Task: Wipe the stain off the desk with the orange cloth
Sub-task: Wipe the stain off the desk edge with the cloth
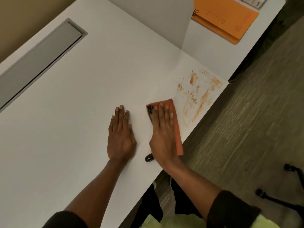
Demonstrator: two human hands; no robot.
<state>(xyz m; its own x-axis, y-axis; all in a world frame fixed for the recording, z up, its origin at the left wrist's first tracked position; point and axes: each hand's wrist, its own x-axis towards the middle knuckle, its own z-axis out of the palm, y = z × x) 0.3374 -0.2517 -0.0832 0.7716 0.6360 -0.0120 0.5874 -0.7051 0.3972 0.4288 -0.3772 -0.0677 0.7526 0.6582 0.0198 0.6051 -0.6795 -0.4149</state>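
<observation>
Sleeves: dark, cut off by the bottom edge.
Left hand: flat on the white tabletop, fingers spread, holding nothing.
Right hand: palm down, fingers straight, pressing on the orange cloth; grip not closed around it.
Orange cloth: near the tabletop's front edge, largely hidden under the hand; dark marks at its left edge hard to make out.
Stain: orange smears just right of the cloth.
Dark loop: partly hidden by the wrist, unidentifiable.
Beyond: white divider, orange folder, grey cable flap.
</observation>
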